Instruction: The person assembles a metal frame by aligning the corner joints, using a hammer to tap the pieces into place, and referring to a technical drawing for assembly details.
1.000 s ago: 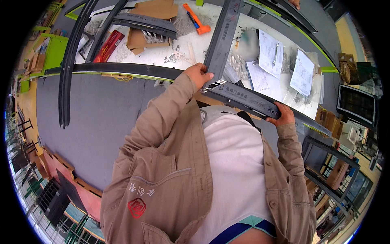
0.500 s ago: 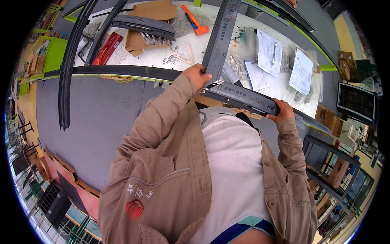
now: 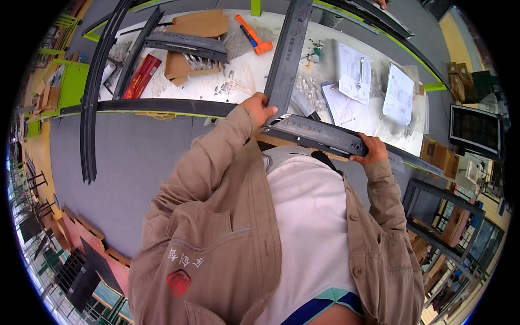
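Curled fingers (image 3: 372,143), straight, flat-faced grey profiles (image 3: 319,129)

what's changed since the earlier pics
The short dark profile has slid left toward the long profile, narrowing the bright gap at their joint. The left hand stays at the joint, the right hand on the short profile's outer end.

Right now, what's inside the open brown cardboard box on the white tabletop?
Several small silvery parts show inside the brown cardboard box. A dark-grey grooved profile crosses over it, hiding whatever lies beneath.
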A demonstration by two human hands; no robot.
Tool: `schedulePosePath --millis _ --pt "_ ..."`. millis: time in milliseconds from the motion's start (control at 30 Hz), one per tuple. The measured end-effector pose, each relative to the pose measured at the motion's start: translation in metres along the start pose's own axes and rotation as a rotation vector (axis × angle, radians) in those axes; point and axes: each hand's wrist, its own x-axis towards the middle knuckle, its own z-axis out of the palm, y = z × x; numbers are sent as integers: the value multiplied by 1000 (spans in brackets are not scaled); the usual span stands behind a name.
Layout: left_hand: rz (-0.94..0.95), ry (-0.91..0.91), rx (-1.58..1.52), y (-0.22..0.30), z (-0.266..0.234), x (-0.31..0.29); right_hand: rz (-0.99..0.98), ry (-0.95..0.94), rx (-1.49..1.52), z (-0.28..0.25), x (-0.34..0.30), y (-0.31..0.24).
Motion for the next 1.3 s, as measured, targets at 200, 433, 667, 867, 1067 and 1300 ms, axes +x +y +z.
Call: schedulePosePath --millis 200,433,667,867,1067,1300 --pt "24 -23 -24 -7 -2 3 -51 31 -10 1 2 -3" --pt "-63 -62 -161 8 -5 -3 -63 91 -1 0 -1 -9" --pt "-86 -13 -125 -2 1 4 -79 115 -4 1 -2 -13" --pt "-95 -58 -202 5 -6 0 -71 128 -2 3 1 -11" --pt "69 116 266 62 -27 23 -119 185 -15 10 -3 -6" --pt "373 288 73 25 18 83 64 80 -122 1 -5 -12"
